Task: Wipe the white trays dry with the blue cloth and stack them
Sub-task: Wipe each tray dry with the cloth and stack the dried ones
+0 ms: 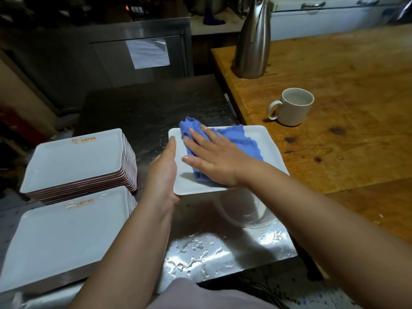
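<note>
at frame centre the left hand (163, 172) gripped the white tray's (265, 139) left edge, thumb on its rim, while the right hand (214, 157) pressed flat, fingers spread, on the blue cloth (240, 139).

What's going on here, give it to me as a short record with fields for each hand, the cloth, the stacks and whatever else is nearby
left hand: grips the left edge of the white tray
right hand: flat, presses the blue cloth onto the tray
stacks: far stack and near stack, left of the tray
counter: steel, wet
wooden table: mug and metal jug
</note>
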